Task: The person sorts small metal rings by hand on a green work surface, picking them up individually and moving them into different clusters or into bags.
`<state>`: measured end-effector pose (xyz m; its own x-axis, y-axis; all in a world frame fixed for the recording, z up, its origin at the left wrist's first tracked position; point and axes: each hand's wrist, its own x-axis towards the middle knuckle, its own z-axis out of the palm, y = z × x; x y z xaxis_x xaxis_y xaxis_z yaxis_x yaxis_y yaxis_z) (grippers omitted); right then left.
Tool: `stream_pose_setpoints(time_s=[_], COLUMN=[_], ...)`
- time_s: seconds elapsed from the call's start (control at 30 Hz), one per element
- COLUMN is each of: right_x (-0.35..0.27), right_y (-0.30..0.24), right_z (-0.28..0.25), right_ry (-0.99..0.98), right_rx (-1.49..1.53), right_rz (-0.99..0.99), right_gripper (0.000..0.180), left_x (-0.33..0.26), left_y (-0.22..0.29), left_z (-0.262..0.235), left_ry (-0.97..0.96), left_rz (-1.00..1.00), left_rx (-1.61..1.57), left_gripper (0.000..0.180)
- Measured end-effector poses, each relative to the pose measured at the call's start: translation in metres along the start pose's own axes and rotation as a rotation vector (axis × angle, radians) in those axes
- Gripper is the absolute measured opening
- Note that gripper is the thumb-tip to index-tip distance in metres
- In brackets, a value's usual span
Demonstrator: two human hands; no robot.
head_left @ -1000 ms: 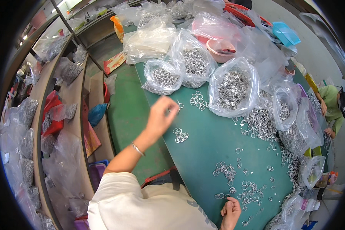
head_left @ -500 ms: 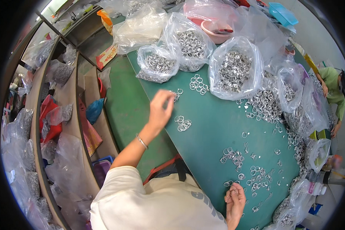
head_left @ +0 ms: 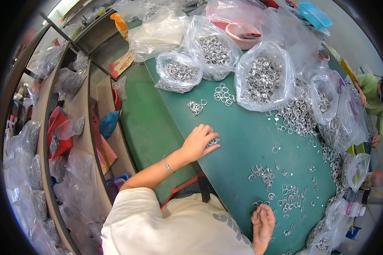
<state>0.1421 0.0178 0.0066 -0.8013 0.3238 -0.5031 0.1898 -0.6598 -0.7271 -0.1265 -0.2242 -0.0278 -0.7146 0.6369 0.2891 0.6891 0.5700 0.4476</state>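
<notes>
My left hand [head_left: 198, 142] lies flat on the green table top [head_left: 242, 140], fingers spread, its tips over a small pile of metal rings [head_left: 214, 140]. Just beyond it lie two other small ring clusters [head_left: 195, 107] [head_left: 224, 94]. My right hand [head_left: 263, 223] is curled at the near edge of the table, beside scattered loose rings [head_left: 281, 195]; whether it holds any is hidden. Several clear bags of rings [head_left: 263, 76] [head_left: 177, 72] stand along the far side.
A heap of loose rings [head_left: 300, 117] and more bags [head_left: 327, 102] fill the right side. A pink bowl [head_left: 242, 36] sits at the back. Shelves with bagged parts [head_left: 68, 80] run along the left. Another person in green [head_left: 372, 91] works at far right.
My left hand has drawn back from the far ring cluster and come down on the nearer small pile. My right hand has stayed near the table's front edge.
</notes>
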Motion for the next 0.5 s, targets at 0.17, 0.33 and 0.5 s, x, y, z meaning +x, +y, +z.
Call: stream_pose_setpoints(time_s=[0.17,0.33,0.5], right_x=[-0.002,-0.001,-0.001], right_y=[0.002,0.004,0.004], right_z=[-0.004,-0.005,-0.003], right_ry=[0.009,-0.001,0.010], right_rx=[0.004,0.022,0.059], right_rz=[-0.017,-0.022,-0.047], right_gripper=[0.014,0.015,0.015], left_x=[-0.005,-0.006,0.004], left_y=[-0.007,-0.010,-0.009], left_z=[0.009,0.012,0.011], left_ry=[0.131,0.183,0.167], left_rz=[0.103,0.158,-0.135], left_rx=[-0.093,-0.145,-0.280], left_gripper=[0.025,0.021,0.017])
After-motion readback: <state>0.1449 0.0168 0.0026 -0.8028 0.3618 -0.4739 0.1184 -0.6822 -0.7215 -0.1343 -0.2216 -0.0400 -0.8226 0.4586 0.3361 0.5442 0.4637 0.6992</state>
